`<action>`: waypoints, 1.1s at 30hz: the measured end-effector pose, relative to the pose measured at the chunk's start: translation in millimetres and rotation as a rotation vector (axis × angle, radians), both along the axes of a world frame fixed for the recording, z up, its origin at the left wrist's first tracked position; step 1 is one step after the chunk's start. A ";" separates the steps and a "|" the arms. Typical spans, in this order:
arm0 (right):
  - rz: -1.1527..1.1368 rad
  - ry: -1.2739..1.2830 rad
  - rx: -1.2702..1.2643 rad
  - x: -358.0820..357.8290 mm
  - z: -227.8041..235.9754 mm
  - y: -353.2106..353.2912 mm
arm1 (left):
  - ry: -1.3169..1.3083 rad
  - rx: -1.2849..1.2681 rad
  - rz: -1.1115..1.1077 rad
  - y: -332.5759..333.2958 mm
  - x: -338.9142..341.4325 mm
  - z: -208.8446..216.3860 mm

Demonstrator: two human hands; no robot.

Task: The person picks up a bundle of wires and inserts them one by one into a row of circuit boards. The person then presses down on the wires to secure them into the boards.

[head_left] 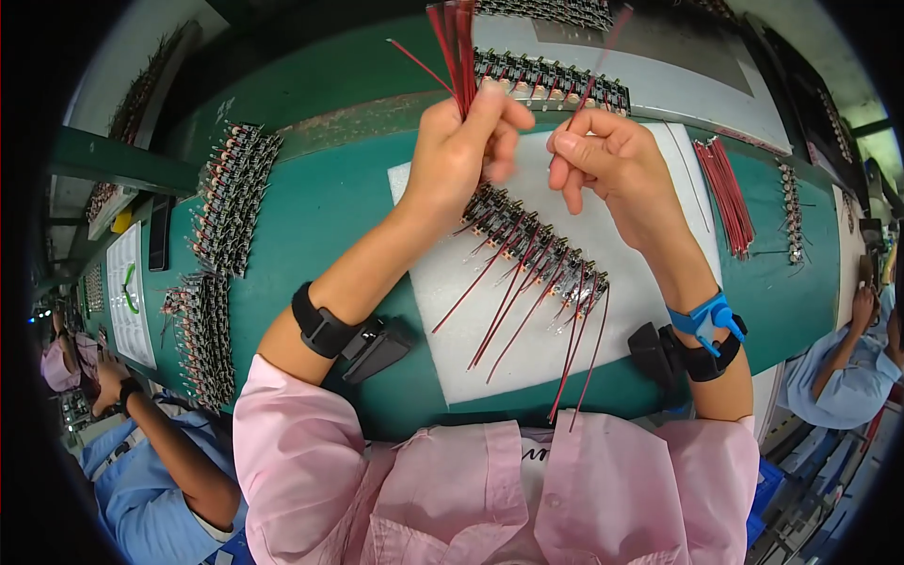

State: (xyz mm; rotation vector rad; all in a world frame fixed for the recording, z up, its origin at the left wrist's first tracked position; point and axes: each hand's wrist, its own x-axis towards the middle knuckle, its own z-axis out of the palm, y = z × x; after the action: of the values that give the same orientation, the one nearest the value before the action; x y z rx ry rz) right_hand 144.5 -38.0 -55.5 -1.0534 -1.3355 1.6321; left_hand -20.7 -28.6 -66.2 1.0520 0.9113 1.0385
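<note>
Raised over the far part of the white foam sheet [461, 367], my left hand [457, 146] is closed round a bundle of red and black wires [456, 56], their ends pointing away from me. My right hand [607, 160] pinches one thin red wire [595, 80] between thumb and forefinger, its upper part blurred. Below the hands, a slanting row of small circuit boards [537, 245] rests on the foam. Several red and dark wires [508, 315] trail from that row toward me. Both hands are apart from the boards.
More board rows [226, 198] lie on the green table [320, 198] to the left, and another row [551, 80] lies beyond my hands. A loose bundle of red wires [725, 198] is at the right. Co-workers in blue [843, 377] sit on both sides.
</note>
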 end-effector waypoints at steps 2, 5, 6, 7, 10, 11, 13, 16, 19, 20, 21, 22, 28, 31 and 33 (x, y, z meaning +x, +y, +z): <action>-0.079 0.060 0.008 -0.8 1.2 -0.9 | 0.141 0.086 -0.063 0.9 -3.4 -0.8; -0.097 0.055 0.047 -1.1 -2.4 0.9 | 0.349 0.244 -0.148 -2.3 -1.9 -0.4; -0.105 0.052 0.066 -1.2 -3.4 1.6 | 0.348 0.243 -0.150 -1.4 -1.2 -0.1; -0.107 0.052 0.065 -1.5 -3.9 2.4 | 0.357 0.246 -0.161 -0.4 -0.4 0.8; -0.136 -0.020 0.132 -3.9 -10.1 4.0 | 0.376 0.247 -0.186 2.4 -0.9 -2.8; -0.137 -0.019 0.129 -3.9 -12.2 4.8 | 0.394 0.268 -0.189 3.8 -1.9 -5.2; -0.151 -0.043 0.123 -3.3 -16.6 6.7 | 0.430 0.309 -0.195 5.5 -4.3 -11.0; -0.137 -0.076 0.122 -7.0 -23.4 6.9 | 0.468 0.317 -0.184 5.1 -8.4 -16.3; -0.098 -0.124 0.136 -11.5 -30.6 6.4 | 0.520 0.338 -0.171 4.8 -11.0 -18.5; -0.137 -0.200 0.274 -14.4 -35.3 5.7 | 0.553 0.357 -0.162 4.8 -11.7 -18.8; -0.175 -0.278 0.411 -17.5 -39.8 5.0 | 0.586 0.375 -0.152 4.8 -12.8 -18.7; -0.213 -0.357 0.549 -19.8 -42.8 4.6 | 0.582 0.372 -0.153 5.0 -14.5 -17.4; -0.136 -0.245 0.407 -37.7 -55.5 6.3 | 0.713 0.348 -0.227 10.5 -38.3 -26.8; -0.142 -0.142 0.325 -46.0 -61.2 5.3 | 0.671 0.348 -0.240 13.8 -46.8 -40.1; -0.076 -0.372 0.293 -42.4 -62.9 6.3 | 0.572 0.348 -0.217 15.9 -49.6 -47.1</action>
State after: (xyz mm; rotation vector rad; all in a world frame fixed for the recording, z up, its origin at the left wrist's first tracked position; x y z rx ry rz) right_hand 102.1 -31.7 -118.4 -1.2468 -1.6933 1.1739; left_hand -70.3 -12.7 -113.3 1.7551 1.0571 0.7338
